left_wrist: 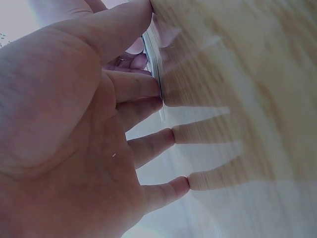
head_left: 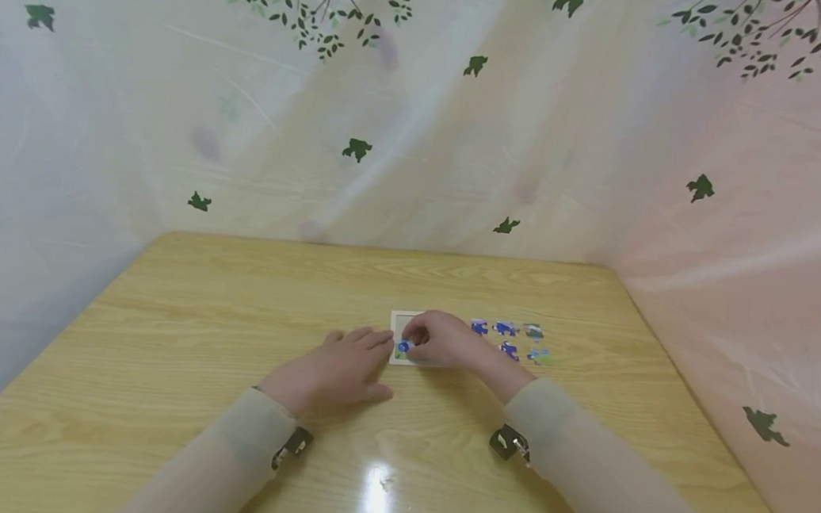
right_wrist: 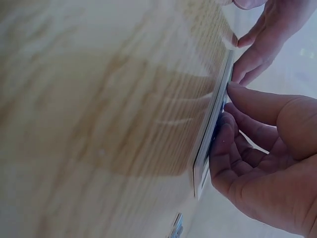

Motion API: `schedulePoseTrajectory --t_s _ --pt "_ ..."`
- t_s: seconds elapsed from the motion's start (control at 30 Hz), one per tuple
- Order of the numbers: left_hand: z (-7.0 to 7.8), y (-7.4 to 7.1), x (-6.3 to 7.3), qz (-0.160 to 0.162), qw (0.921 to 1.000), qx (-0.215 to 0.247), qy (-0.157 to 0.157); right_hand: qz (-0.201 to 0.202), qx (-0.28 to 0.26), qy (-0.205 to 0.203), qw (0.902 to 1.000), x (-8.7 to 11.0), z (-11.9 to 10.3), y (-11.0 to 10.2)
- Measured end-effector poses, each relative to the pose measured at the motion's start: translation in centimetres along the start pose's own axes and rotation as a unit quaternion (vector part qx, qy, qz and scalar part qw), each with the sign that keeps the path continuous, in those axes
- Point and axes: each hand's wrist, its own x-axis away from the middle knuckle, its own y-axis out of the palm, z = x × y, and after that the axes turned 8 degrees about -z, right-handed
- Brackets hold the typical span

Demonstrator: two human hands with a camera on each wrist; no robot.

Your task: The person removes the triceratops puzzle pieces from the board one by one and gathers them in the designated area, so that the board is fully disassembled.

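Observation:
A small white puzzle frame (head_left: pixel 394 314) lies on the table, with a blue and green puzzle piece (head_left: pixel 403 347) showing at its lower left. My left hand (head_left: pixel 338 369) lies palm down beside it, fingers stretched, the fingertips right at the frame's left edge. Over the frame is my right hand (head_left: pixel 442 340), its thumb and fingers bent down at the puzzle piece and covering much of the frame. In the right wrist view, bent fingers and thumb (right_wrist: pixel 257 103) meet the frame's edge (right_wrist: pixel 210 131), with a little dark blue showing between them.
Several loose blue, purple and green puzzle pieces (head_left: pixel 505 328) lie in two rows right of the frame. The wooden table (head_left: pixel 236 292) reflects light near its front. A curtain (head_left: pixel 419 130) with printed leaves hangs behind and at both sides.

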Motion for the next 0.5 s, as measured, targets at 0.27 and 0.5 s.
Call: schedulePoseTrajectory --t_s 0.27,0.5 --pt "0.06 -0.05 0.02 0.001 0.9999 -0.010 -0.002 0.001 -0.006 0.014 0.9999 -0.14 -0.25 0.28" --pt "0.06 0.00 -0.03 -0.001 0.9999 -0.011 -0.002 0.010 -0.006 0.010 0.9999 -0.26 -0.01 0.55"
